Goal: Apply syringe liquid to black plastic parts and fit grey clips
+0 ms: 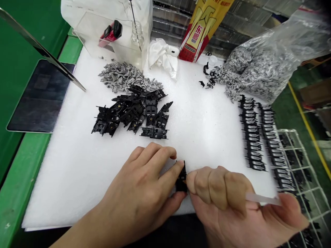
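Near the front middle of the white foam sheet, my left hand (144, 182) pins a small black plastic part (181, 185) between its index finger and thumb. The fingers cover part of it. From the right, my right hand (222, 193) is closed, its curled fingertips at the part's right edge. A thin whitish translucent stick (262, 198) runs out of that fist towards the thumb; its other end is hidden. Just beyond my left hand lies a loose pile of similar black plastic parts (133, 110). Behind them is a heap of small grey curved pieces (124, 77).
Two rows of black parts (252, 134) line the right side, beside a white wire rack (297, 137). A clear bag of grey pieces (258, 65) stands back right. Tweezers (59, 63) jut in over a tablet (38, 100) at left. Behind are a clear box (90, 34) and crumpled tissue (160, 57).
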Demonstrator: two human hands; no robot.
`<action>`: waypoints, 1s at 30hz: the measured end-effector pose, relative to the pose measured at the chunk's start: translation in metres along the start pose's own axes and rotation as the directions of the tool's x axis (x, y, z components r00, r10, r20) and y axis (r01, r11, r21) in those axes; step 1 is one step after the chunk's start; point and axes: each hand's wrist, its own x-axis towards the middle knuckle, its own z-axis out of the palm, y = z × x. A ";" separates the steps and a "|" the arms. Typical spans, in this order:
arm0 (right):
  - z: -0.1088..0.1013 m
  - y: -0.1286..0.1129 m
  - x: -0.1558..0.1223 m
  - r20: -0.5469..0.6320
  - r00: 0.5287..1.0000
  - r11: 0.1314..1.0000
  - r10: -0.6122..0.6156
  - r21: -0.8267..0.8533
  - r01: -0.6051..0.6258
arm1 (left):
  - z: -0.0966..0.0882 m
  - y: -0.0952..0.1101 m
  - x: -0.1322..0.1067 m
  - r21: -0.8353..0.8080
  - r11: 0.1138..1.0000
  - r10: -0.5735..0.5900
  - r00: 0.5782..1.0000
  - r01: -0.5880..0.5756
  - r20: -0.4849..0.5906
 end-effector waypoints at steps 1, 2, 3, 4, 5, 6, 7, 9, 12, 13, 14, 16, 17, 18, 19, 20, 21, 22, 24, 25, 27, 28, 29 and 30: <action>0.000 0.000 0.000 0.003 1.000 1.000 -0.003 -0.005 0.003 | 0.000 0.000 0.000 -0.001 1.000 -0.001 1.000 0.002 0.003; 0.000 -0.001 0.000 0.003 1.000 1.000 -0.008 -0.008 0.008 | 0.000 0.000 0.000 -0.002 1.000 -0.002 1.000 0.002 0.005; 0.000 -0.001 0.000 0.001 1.000 1.000 -0.013 -0.013 0.013 | 0.000 0.000 0.000 -0.003 1.000 -0.002 1.000 0.002 0.006; 0.000 -0.001 0.000 -0.006 1.000 1.000 -0.016 -0.017 0.016 | 0.000 0.000 0.000 -0.005 1.000 -0.002 1.000 0.002 0.007; 0.000 -0.001 -0.001 -0.010 1.000 1.000 -0.019 -0.020 0.018 | 0.000 0.000 0.000 -0.006 1.000 0.000 1.000 0.000 0.006; 0.001 -0.001 -0.001 -0.018 1.000 1.000 -0.015 -0.019 0.015 | 0.000 0.000 0.000 -0.005 1.000 0.001 1.000 -0.001 0.003; 0.001 -0.001 -0.002 -0.035 0.999 1.000 -0.007 -0.013 0.006 | 0.000 0.000 0.000 -0.004 1.000 0.002 1.000 -0.002 -0.003; 0.001 0.000 -0.005 -0.052 0.999 1.000 0.011 -0.002 -0.011 | 0.000 0.000 0.001 -0.004 1.000 0.001 1.000 -0.001 -0.001; 0.000 0.001 -0.009 -0.090 0.996 1.000 0.018 0.013 -0.017 | 0.000 -0.001 0.001 -0.003 1.000 -0.001 1.000 0.001 0.006; -0.001 0.001 -0.010 -0.096 0.995 1.000 0.019 0.016 -0.017 | 0.000 -0.001 0.001 -0.001 1.000 -0.002 1.000 0.002 0.009; -0.001 0.001 -0.011 -0.104 0.994 1.000 0.027 0.018 -0.025 | 0.000 -0.001 0.000 0.002 1.000 -0.002 1.000 0.002 0.009; -0.001 0.000 -0.012 -0.103 0.994 0.999 0.033 0.020 -0.031 | 0.000 0.000 0.000 0.011 1.000 -0.001 1.000 0.001 0.010; -0.001 -0.001 -0.012 -0.095 0.995 0.999 0.042 0.017 -0.040 | 0.000 0.000 0.000 0.015 1.000 0.001 1.000 -0.001 0.011; 0.000 -0.002 -0.012 -0.094 0.994 0.998 0.058 0.013 -0.057 | 0.000 0.000 0.000 0.018 1.000 0.001 1.000 -0.001 0.012; 0.001 -0.003 -0.012 -0.103 0.991 0.997 0.082 0.013 -0.081 | 0.000 0.000 0.000 0.022 1.000 0.003 1.000 -0.003 0.011; 0.002 -0.004 -0.011 -0.117 0.988 0.995 0.103 0.016 -0.102 | 0.000 0.000 0.000 0.024 1.000 0.004 1.000 -0.005 0.012; 0.003 -0.005 -0.011 -0.136 0.983 0.992 0.124 0.020 -0.123 | 0.000 0.000 0.000 0.027 1.000 0.006 1.000 -0.006 0.010; 0.003 -0.005 -0.012 -0.157 0.978 0.990 0.140 0.022 -0.138 | 0.000 0.000 0.000 0.029 1.000 0.006 1.000 -0.006 0.008; 0.003 -0.005 -0.013 -0.180 0.972 0.989 0.148 0.027 -0.146 | 0.000 0.000 0.000 0.031 0.999 0.007 1.000 -0.007 0.005; 0.002 -0.005 -0.014 -0.182 0.972 0.989 0.149 0.031 -0.145 | 0.000 0.000 0.000 0.031 0.999 0.007 1.000 -0.007 0.003; 0.000 -0.006 -0.017 -0.174 0.972 0.987 0.158 0.036 -0.154 | 0.000 0.000 0.000 0.031 1.000 0.004 1.000 -0.004 0.003; -0.001 -0.006 -0.019 -0.163 0.973 0.987 0.161 0.041 -0.156 | -0.001 0.000 0.000 0.031 1.000 0.003 1.000 -0.003 0.006; -0.003 -0.006 -0.021 -0.149 0.975 0.986 0.164 0.043 -0.160 | -0.001 0.001 0.001 0.033 0.999 0.001 1.000 -0.002 0.009; -0.005 -0.005 -0.023 -0.141 0.976 0.986 0.168 0.044 -0.164 | -0.001 0.001 0.001 0.034 0.999 0.000 1.000 0.000 0.009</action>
